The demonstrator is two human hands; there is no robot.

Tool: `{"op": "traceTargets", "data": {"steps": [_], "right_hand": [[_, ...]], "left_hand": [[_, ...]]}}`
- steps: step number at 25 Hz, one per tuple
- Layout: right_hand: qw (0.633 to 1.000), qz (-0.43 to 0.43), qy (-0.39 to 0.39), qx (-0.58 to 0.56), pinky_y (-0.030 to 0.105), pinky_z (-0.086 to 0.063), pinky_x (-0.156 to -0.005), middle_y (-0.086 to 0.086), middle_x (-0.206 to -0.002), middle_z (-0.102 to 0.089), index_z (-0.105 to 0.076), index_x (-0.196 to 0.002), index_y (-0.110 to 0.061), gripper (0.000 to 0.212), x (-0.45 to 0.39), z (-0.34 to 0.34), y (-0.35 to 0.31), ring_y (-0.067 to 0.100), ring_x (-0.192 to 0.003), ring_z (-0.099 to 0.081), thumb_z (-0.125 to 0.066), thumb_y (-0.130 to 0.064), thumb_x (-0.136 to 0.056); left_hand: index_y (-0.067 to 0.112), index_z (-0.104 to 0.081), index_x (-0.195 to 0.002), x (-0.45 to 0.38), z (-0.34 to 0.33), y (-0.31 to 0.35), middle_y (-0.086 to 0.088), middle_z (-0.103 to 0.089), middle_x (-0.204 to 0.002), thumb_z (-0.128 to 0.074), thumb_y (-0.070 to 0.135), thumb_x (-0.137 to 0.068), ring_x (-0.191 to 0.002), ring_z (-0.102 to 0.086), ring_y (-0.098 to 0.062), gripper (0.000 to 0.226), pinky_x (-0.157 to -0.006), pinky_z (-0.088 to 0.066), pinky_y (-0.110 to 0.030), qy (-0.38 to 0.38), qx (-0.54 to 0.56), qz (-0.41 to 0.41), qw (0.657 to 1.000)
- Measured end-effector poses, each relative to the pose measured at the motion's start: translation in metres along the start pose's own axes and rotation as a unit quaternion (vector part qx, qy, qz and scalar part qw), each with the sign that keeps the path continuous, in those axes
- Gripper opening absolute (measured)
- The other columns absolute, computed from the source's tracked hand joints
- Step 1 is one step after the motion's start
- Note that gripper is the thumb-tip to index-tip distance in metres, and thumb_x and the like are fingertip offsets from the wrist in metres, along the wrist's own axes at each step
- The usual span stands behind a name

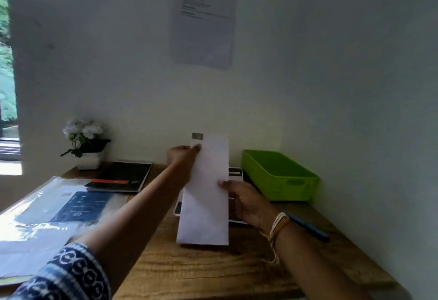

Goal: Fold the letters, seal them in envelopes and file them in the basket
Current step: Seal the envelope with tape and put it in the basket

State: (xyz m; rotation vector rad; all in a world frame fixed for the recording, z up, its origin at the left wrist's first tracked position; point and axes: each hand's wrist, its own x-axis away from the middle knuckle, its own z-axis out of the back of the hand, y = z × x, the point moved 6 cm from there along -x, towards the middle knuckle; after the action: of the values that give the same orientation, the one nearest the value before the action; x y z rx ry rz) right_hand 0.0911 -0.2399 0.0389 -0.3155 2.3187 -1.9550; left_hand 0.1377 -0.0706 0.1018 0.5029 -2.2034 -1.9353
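I see a wooden desk; above it my right hand and left hand pinch an upright white envelope, hiding papers behind. Farther right, the green basket against the wall.

White envelope, lime-green basket, blue pen, brown wooden desk.

I see both arms stretched forward over the table. Left hand up high, fingers curled, pinching the envelope at its top left corner. Right hand lower, thumb on the envelope's right edge, fingers behind it. Thread bands on right wrist, patterned sleeve on left forearm.
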Motion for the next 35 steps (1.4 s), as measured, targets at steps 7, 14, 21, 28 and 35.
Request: {"op": "traceTargets", "data": {"steps": [7,14,21,28,35], "right_hand": [[0.989,0.053,0.134,0.036,0.053,-0.05,-0.091,0.028,-0.119,-0.063,-0.062,-0.113,0.004,0.029,0.021,0.042,-0.044,0.041,-0.102,-0.062,-0.066,-0.003,-0.085],[0.972,0.015,0.2,0.119,0.04,-0.051,-0.079,0.018,-0.101,-0.064,-0.061,-0.109,0.002,0.023,0.02,0.109,-0.096,0.03,-0.082,-0.059,-0.064,-0.008,-0.089],[0.961,-0.078,0.225,0.139,0.027,-0.053,-0.045,0.013,-0.089,-0.046,-0.047,-0.104,-0.004,0.014,0.022,0.155,-0.123,0.025,-0.071,-0.049,-0.054,-0.005,-0.092],[0.957,-0.055,0.269,0.091,0.029,-0.052,-0.044,0.016,-0.085,-0.042,-0.046,-0.08,0.0,0.014,0.01,0.188,-0.127,0.027,-0.068,-0.047,-0.047,0.009,-0.091],[0.877,0.005,0.319,0.361,0.036,-0.049,-0.067,0.019,-0.089,-0.056,-0.051,-0.095,0.003,0.028,-0.004,0.199,-0.114,0.034,-0.086,-0.06,-0.071,-0.013,-0.083]], "left_hand": [[0.005,-0.058,-0.099,0.034,-0.051,-0.015,-0.014,-0.064,-0.095,-0.069,0.018,-0.083,-0.079,-0.061,-0.028,0.023,-0.076,-0.051,-0.04,-0.222,0.015,0.2,0.954],[0.001,-0.062,-0.093,0.074,-0.098,-0.025,-0.011,-0.073,-0.071,-0.063,0.006,-0.087,-0.062,-0.071,-0.018,0.007,-0.07,-0.059,-0.032,-0.388,-0.071,0.243,0.886],[0.001,-0.051,-0.115,0.063,-0.163,-0.017,-0.009,-0.067,-0.054,-0.057,0.002,-0.092,-0.047,-0.064,-0.013,0.024,-0.082,-0.051,-0.032,-0.34,-0.034,0.2,0.918],[0.002,-0.05,-0.085,0.062,-0.209,-0.025,-0.013,-0.06,-0.085,-0.049,0.004,-0.096,-0.063,-0.071,-0.015,0.011,-0.055,-0.056,-0.019,-0.344,-0.038,0.179,0.921],[0.01,-0.052,-0.077,0.052,-0.185,-0.034,-0.001,-0.055,-0.07,-0.056,0.021,-0.094,-0.048,-0.051,-0.008,0.021,-0.041,-0.043,-0.018,-0.314,-0.158,0.117,0.929]]}}
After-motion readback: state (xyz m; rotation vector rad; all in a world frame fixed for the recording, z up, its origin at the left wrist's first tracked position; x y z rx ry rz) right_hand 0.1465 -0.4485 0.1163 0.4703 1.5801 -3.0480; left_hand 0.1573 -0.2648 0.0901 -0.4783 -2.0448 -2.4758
